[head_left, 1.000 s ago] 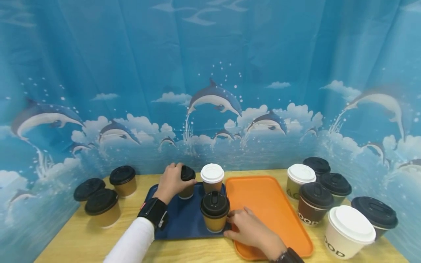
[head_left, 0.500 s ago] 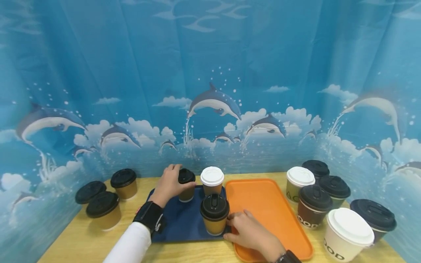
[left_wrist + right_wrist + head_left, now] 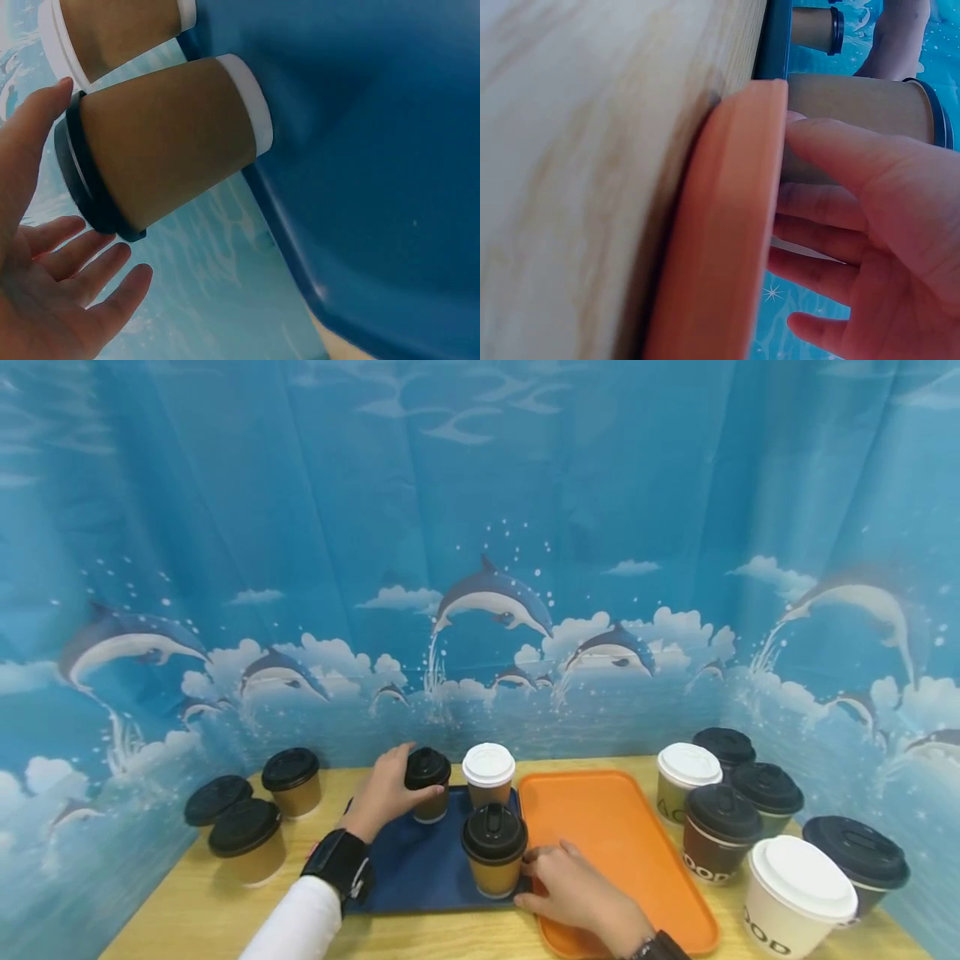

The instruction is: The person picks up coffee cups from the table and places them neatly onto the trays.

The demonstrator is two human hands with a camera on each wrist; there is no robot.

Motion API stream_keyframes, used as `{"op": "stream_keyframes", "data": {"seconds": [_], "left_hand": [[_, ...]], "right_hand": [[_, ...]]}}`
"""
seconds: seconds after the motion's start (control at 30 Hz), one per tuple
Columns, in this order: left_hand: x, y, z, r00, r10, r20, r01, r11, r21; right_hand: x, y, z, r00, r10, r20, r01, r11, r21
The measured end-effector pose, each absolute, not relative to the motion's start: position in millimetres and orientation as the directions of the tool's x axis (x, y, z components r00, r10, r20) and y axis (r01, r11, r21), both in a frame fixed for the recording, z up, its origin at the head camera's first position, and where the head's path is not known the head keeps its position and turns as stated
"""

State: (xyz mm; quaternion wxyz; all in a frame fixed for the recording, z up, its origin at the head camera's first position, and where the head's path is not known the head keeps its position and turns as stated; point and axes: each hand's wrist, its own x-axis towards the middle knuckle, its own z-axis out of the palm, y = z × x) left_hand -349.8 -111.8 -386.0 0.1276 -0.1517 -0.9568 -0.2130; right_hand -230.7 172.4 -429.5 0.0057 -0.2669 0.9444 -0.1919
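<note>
On the blue tray stand three lidded paper cups. My left hand is at the back-left paper cup, brown with a black lid. In the left wrist view, its thumb lies right at the lid's edge and the other fingers are spread below the lid, with a gap to it. My right hand is beside the front paper cup, also brown and black-lidded. The right wrist view has its thumb and loosely extended fingers by the lower side of that cup. A white-lidded cup stands behind.
An orange tray adjoins the blue one on the right, partly under my right hand. Several lidded cups crowd the table's right side, including a white cup and a dark brown cup. More black-lidded cups stand on the left.
My left wrist has shifted slightly to the left while the hand stays at the back-left cup. The cups keep their places on the tray, and my right hand looks unmoved.
</note>
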Motion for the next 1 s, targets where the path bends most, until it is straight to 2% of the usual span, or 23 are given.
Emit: {"op": "stream_keyframes", "data": {"seconds": [1.0], "left_hand": [[-351.1,-107.3,-390.6,-0.924,0.244,0.295,0.359,0.820,0.445]], "right_hand": [[-230.5,171.8,-428.9,-0.865,-0.497,0.067,-0.483,0.790,-0.377]]}}
